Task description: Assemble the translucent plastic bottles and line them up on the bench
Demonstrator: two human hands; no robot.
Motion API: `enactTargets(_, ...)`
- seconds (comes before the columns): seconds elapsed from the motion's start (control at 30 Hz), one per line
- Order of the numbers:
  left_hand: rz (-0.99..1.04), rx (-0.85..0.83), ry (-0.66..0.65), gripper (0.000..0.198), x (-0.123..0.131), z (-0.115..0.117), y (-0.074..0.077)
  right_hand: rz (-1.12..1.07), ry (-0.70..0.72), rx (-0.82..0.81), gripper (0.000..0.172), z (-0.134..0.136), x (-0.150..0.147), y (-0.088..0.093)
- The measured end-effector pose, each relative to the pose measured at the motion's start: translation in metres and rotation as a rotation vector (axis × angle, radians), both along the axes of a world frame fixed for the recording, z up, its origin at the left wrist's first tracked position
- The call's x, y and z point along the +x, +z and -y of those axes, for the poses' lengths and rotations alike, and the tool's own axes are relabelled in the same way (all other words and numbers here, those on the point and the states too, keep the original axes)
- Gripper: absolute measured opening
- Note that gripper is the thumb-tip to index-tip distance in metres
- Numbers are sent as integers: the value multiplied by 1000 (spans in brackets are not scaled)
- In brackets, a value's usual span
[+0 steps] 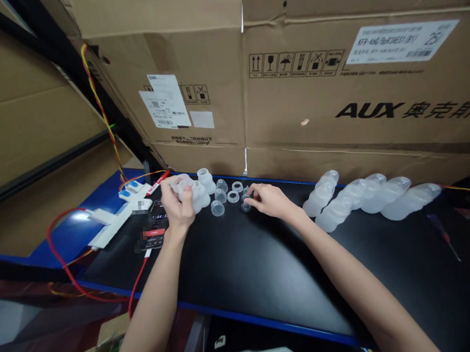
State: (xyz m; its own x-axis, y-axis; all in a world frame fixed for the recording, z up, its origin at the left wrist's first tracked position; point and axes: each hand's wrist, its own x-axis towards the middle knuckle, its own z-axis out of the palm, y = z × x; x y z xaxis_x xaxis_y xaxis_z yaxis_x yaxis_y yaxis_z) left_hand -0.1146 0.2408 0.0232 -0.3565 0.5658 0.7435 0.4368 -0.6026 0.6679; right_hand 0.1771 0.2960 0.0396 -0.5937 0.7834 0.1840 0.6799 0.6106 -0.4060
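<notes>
brown cardboard panels (296,135) behind, black blue-edged table (244,271), dark metal frame (59,43), reddish floor (62,343)

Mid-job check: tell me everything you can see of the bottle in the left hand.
The bottle looks like frosted, translucent whitish plastic, with a rounded, open-looking end. The left hand grips it over the left part of the black tabletop. That hand hides much of its body; whether it touches the similar bottles beside it isn't clear.
</notes>
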Motion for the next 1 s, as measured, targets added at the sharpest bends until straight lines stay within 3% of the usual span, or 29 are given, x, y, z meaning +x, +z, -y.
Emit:
enactTargets(0.1, -2, 58, 114, 36, -14, 1, -2, 3, -2, 6, 15, -3, 3, -1)
enactTargets(0.33, -202, -77, 258, 55, -33, 8, -1, 7, 27, -7, 15, -10, 7, -9)
enactTargets(0.57, -286, -320, 125, 58, -63, 20, 6, 6, 32, -22, 18, -9, 7, -8)
enactTargets(0.8, -334, -503, -26, 54, -64, 23, 10, 38, 35, -41, 20, -9, 6, -10)
enactTargets(0.9, -396, -434, 21, 48, -61, 26, 16, 51, 34, -43, 19, -9, 5, -10)
enactTargets(1.0, -493, -217, 203, 42, -53, 25, 21, 8, 22, -14, 15, -7, 5, -6)
